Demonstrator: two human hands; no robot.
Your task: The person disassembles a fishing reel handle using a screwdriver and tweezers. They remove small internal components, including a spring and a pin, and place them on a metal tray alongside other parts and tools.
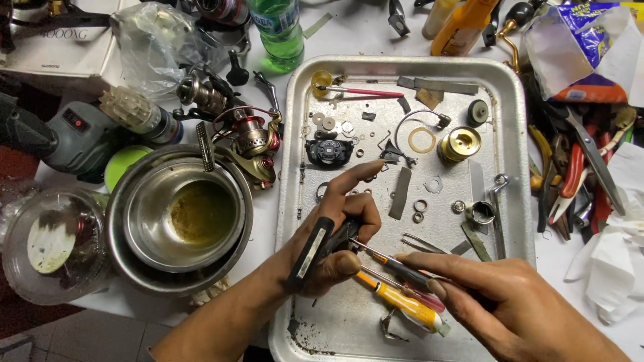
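My left hand (335,228) grips a small black reel part (320,243) over the near left of a metal tray (510,87). My right hand (510,305) holds a thin screwdriver (396,263), its tip touching the black part. A yellow-handled screwdriver (402,302) lies on the tray just under my right fingers. Farther up the tray lie a black round reel piece (329,151), a gold spool (460,143), a wire bail (416,121), washers, small rings and metal strips. A red-handled brush (365,91) rests in a small yellow cup (322,80).
Left of the tray stand nested steel bowls (181,214) with yellowish residue, a fishing reel (251,141), a clear plastic lid (50,241) and a grey power tool (74,137). A green bottle (278,33) stands behind. Red-handled pliers (570,177), tissue (614,255) and crumpled packaging crowd the right.
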